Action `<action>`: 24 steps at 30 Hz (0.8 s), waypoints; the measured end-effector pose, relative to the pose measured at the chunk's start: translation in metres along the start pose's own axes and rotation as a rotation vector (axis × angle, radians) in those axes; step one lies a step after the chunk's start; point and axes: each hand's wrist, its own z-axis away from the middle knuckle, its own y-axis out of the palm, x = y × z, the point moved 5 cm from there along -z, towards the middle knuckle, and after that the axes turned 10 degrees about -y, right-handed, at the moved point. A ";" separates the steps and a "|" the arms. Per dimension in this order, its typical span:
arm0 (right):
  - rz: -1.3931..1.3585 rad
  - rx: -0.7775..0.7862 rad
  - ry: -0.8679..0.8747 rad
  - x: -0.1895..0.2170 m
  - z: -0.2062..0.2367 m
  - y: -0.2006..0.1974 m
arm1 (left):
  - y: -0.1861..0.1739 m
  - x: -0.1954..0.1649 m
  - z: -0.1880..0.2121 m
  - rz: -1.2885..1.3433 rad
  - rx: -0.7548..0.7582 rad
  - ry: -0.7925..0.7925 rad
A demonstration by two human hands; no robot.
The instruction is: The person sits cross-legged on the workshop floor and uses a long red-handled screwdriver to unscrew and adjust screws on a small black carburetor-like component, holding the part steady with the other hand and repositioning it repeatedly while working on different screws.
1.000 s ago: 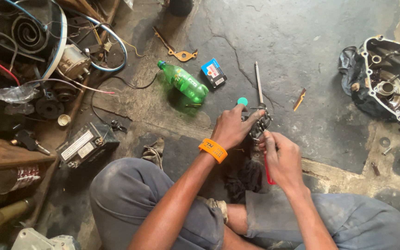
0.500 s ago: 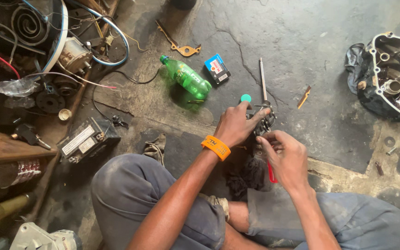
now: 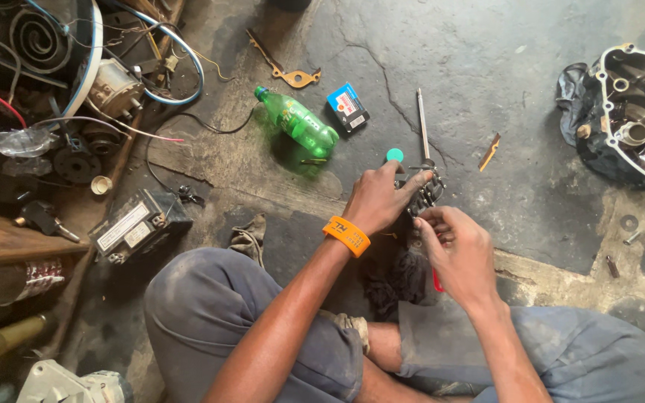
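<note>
Looking down at the concrete floor (image 3: 531,67), I see my left hand (image 3: 379,198) clenched around a small dark metal gear assembly (image 3: 427,191), its long steel shaft (image 3: 422,123) pointing toward the floor's far edge. My right hand (image 3: 457,250) pinches at the assembly's near side, grip closed on a red-handled tool (image 3: 437,280). A green plastic bottle (image 3: 298,121) lies just left, an engine cover (image 3: 628,127) at the right edge.

Cracked, grimy concrete floor (image 3: 487,67) in daylight.
</note>
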 end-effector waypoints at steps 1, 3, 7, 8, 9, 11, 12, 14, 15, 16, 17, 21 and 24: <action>0.008 0.004 -0.014 0.001 0.000 0.000 | 0.000 0.000 0.000 0.019 -0.014 0.015; 0.003 0.009 -0.025 0.002 -0.001 0.000 | -0.002 -0.002 0.001 0.056 -0.043 0.045; -0.010 0.007 -0.030 0.000 -0.001 0.000 | -0.001 -0.001 0.001 0.014 -0.013 0.012; -0.002 0.005 -0.035 0.000 0.000 0.000 | -0.002 -0.002 0.002 0.034 -0.020 0.025; 0.006 0.003 -0.038 0.000 0.000 0.000 | -0.003 -0.004 0.002 0.054 -0.027 0.039; 0.021 0.001 -0.048 0.000 0.001 -0.001 | -0.003 -0.003 0.002 0.019 0.007 0.008; 0.024 0.002 -0.041 0.000 0.001 -0.001 | -0.002 -0.003 0.003 0.001 0.024 -0.007; 0.030 0.001 -0.027 0.000 0.001 0.000 | -0.003 -0.005 0.003 -0.005 0.026 0.006; 0.067 0.000 -0.029 0.000 0.001 0.000 | -0.003 -0.005 0.003 -0.008 0.028 0.014; 0.103 0.000 -0.031 0.000 0.000 0.000 | -0.003 -0.006 0.003 -0.009 0.025 0.016; 0.140 0.000 -0.033 0.000 0.000 0.000 | -0.003 -0.006 0.004 -0.009 0.021 0.017; 0.120 0.030 0.053 -0.003 0.000 0.002 | -0.002 -0.005 0.004 -0.008 0.024 0.019; 0.090 0.008 0.012 0.000 0.000 0.001 | -0.002 -0.005 0.003 -0.006 0.006 0.034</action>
